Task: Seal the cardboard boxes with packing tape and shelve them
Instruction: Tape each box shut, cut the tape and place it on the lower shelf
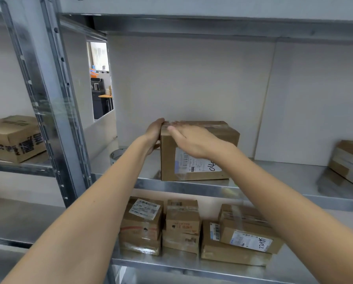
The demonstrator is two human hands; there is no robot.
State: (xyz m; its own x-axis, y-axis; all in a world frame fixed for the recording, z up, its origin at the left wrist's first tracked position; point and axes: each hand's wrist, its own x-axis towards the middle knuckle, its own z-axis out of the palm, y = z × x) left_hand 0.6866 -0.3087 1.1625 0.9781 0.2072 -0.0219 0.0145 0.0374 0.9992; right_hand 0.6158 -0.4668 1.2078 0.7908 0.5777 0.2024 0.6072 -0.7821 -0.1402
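Two bare forearms reach up and forward to a cardboard box (200,152) standing on the middle shelf (273,177) of a steel rack. Left hand (153,133) lies flat against the box's left side, fingers straight and pointing up toward its top edge. Right hand (194,141) rests across the box's upper front corner, fingers straight and blurred, spread over the top edge; neither hand curls round anything. Both hands sit close together at the box's left end, with that corner between them.

Strips of clear tape run across the top of the box, and a white shipping label (196,163) with handwritten black figures is stuck on its front face, partly behind the right wrist. Left of the box, just behind the left forearm, a roll of packing tape (116,155) stands on the same shelf. Well to the right of the box, at the frame's edge, another taped box (349,162) sits on that shelf.

Below the box, on the lower shelf (192,261), a cluster of small taped boxes (183,226) is stacked two high, several carrying barcode labels. Left of the box, beyond the rack's steel upright (54,103), a larger printed carton (15,138) rests on a neighbouring shelf. A white panel (192,83) backs the box.
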